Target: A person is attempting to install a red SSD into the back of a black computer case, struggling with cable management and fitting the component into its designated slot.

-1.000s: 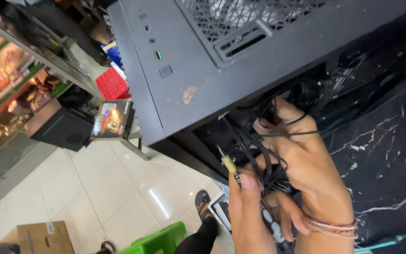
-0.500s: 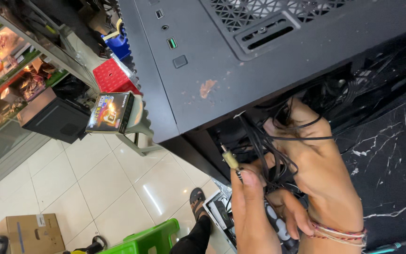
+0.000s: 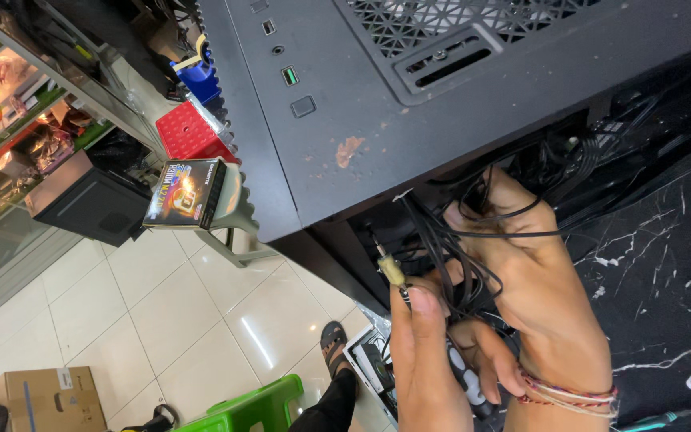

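A black computer case lies on its side on a dark marbled table, with its open underside facing me. My left hand grips a screwdriver with a yellowish collar, and its tip points into the case opening. My right hand, with thread bracelets at the wrist, is closed around a bundle of thin black cables that hang out of the case. The two hands touch each other just below the case edge.
Below the table edge is a tiled floor with a green plastic stool, a cardboard box and a sandalled foot. A colourful product box, a red crate and glass shelving stand further left.
The view has drifted, so the case fills more of the frame. Both hands keep their hold on the screwdriver and the cables in about the same spot.
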